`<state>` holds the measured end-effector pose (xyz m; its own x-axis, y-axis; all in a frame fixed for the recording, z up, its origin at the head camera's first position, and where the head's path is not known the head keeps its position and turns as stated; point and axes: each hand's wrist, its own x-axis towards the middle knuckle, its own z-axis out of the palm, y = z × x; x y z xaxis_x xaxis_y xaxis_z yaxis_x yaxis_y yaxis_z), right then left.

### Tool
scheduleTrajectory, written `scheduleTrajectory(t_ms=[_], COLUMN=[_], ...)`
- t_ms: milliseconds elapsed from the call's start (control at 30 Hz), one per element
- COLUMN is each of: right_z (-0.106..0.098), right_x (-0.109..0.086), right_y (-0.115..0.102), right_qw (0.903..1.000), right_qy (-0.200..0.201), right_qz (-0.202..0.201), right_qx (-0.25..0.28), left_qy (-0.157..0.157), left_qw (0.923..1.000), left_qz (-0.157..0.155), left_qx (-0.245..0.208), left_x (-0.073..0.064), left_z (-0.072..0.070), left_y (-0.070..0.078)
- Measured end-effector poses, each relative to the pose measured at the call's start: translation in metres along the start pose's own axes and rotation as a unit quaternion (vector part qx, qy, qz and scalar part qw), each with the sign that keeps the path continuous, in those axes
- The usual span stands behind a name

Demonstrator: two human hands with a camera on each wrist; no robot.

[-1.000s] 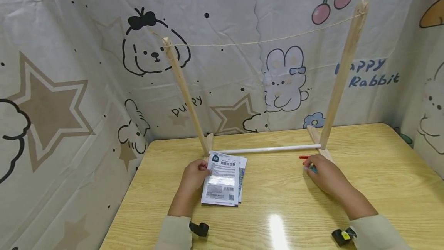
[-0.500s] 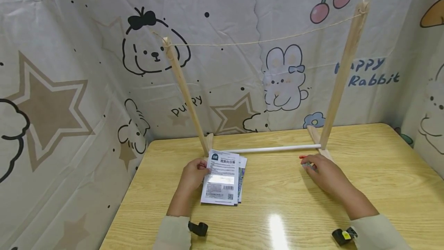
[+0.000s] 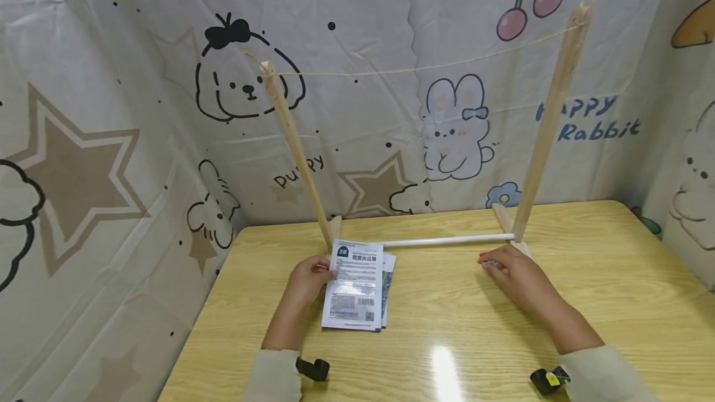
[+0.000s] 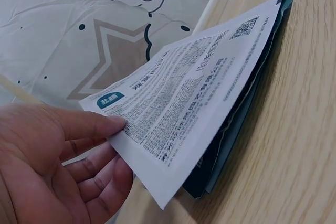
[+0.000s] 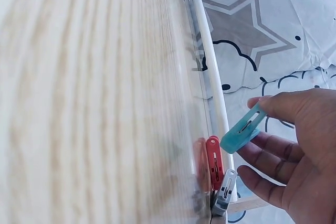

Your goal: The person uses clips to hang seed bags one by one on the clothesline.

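My left hand (image 3: 308, 279) pinches the left edge of a white printed seed packet (image 3: 352, 287) between thumb and fingers. In the left wrist view that edge of the packet (image 4: 178, 98) is tilted up from the table, and darker packets (image 4: 247, 98) lie beneath it. My right hand (image 3: 516, 275), at the right upright's foot, holds a teal clothespin (image 5: 244, 129) between thumb and fingers, seen in the right wrist view. Below it a red clothespin (image 5: 214, 163) and a grey clothespin (image 5: 226, 190) lie on the table; the head view shows only a bit of red by the fingertips.
Two wooden uprights stand at the back of the table (image 3: 436, 303), one on the left (image 3: 296, 147) and a taller-looking one on the right (image 3: 550, 123). A thin string (image 3: 413, 70) runs between their tops. A white rod (image 3: 441, 241) joins their feet. Behind hangs a patterned cloth (image 3: 357, 104).
My right fingers have turned and closed in, so the teal clothespin no longer shows in the head view. The left hand stays at the packet's edge, and the top packet has shifted slightly.
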<state>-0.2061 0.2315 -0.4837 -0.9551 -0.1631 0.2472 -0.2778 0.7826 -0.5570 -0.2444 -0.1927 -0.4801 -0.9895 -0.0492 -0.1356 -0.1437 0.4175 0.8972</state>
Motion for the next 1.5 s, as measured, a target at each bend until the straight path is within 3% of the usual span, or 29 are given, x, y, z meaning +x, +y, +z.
scheduleTrajectory(t_ms=[367,1500], right_z=[0.002,-0.004], right_x=[0.003,0.003], right_y=[-0.007,-0.010], right_qw=[0.9999,0.9995], right_qy=[0.008,0.029], right_qz=[0.001,-0.011], right_qx=[-0.007,0.004], left_qy=[-0.002,0.014], left_qw=[0.9987,0.9948], left_qz=[-0.020,0.008], left_qx=[-0.046,-0.101], left_x=[-0.001,-0.002], left_z=[-0.001,-0.002], left_y=[0.005,0.016])
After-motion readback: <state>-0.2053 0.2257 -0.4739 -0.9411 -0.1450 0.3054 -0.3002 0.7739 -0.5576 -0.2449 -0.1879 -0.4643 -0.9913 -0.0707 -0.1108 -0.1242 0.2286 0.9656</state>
